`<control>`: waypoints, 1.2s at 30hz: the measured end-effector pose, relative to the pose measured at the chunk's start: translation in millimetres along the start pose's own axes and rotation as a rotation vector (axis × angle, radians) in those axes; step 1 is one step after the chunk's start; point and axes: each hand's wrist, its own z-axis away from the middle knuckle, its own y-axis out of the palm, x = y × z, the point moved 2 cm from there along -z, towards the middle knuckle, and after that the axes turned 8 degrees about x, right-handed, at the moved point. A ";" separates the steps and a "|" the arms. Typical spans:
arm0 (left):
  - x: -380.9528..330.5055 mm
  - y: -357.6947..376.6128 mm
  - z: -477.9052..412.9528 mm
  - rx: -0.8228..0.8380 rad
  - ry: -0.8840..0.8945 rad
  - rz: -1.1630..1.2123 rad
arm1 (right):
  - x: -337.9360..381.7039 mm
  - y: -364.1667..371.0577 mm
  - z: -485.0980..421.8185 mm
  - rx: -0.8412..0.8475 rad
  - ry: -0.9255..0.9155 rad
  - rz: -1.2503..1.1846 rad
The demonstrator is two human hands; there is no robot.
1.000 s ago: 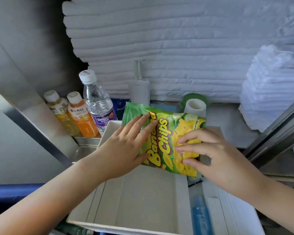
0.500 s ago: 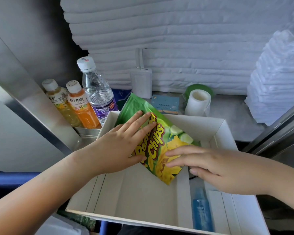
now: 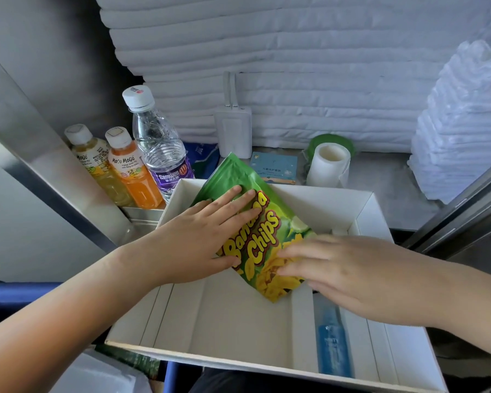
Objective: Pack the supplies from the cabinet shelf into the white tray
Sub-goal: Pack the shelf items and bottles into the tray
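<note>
I see the green Banana Chips bag [image 3: 267,231] in the big part of the white tray [image 3: 366,211]. It lies tilted, and its top end leans on the tray's back wall. My left hand [image 3: 193,239] lies flat on the bag's top half with straight fingers. My right hand [image 3: 352,273] rests flat on the bottom half, also with straight fingers. Neither hand grabs the bag. A blue tube [image 3: 333,347] lies in the thin slot on the tray's right side. On the shelf behind the tray stand a water bottle [image 3: 159,148], an orange Mogu Mogu drink [image 3: 131,171] and a yellow Mogu Mogu drink [image 3: 97,163]. A white roll [image 3: 328,165] and a small blue box [image 3: 275,168] sit there too.
</note>
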 end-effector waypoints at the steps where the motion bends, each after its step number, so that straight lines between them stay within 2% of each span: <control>1: -0.1 -0.8 0.0 -0.004 0.002 0.001 | 3.7 -18.7 -24.8 0.035 0.023 -0.060; 2: -0.1 -1.0 0.1 -0.005 0.000 0.001 | 4.8 -31.6 -52.1 -0.070 0.007 -0.053; 3: -0.4 -1.1 0.1 -0.006 -0.005 0.000 | -0.2 -29.6 -58.0 -0.041 0.050 -0.035; 4: -0.6 -1.5 0.1 -0.008 -0.015 -0.004 | -6.8 -24.4 -63.9 0.004 0.086 -0.024; 6: -1.3 -5.4 0.9 -0.032 -0.052 -0.051 | -3.6 -14.3 -63.5 0.245 0.152 -0.028; 8: -0.8 -12.1 2.9 -0.073 -0.108 -0.124 | -1.5 -13.4 -66.0 0.328 0.120 -0.012; 12: 3.3 -19.6 4.0 -0.097 -0.204 -0.092 | 3.1 -21.5 -70.1 0.433 0.123 -0.017; 16: 1.7 -19.4 -3.1 -0.123 -0.222 0.000 | 3.9 -25.0 -69.7 0.429 0.143 -0.058; 21: -2.1 -26.3 -11.3 -0.153 -0.118 0.039 | 9.7 -13.5 -67.9 0.390 0.090 -0.129; 28: -5.9 -19.4 -16.7 -0.088 0.013 -0.048 | 11.8 -4.4 -63.6 0.264 -0.037 -0.116; 32: -7.3 -10.2 -15.7 0.004 0.102 0.026 | 9.5 -10.8 -63.9 0.211 -0.116 -0.140; 36: -9.9 5.9 -16.8 0.163 0.118 0.093 | 8.8 -6.4 -69.3 0.319 -0.131 -0.183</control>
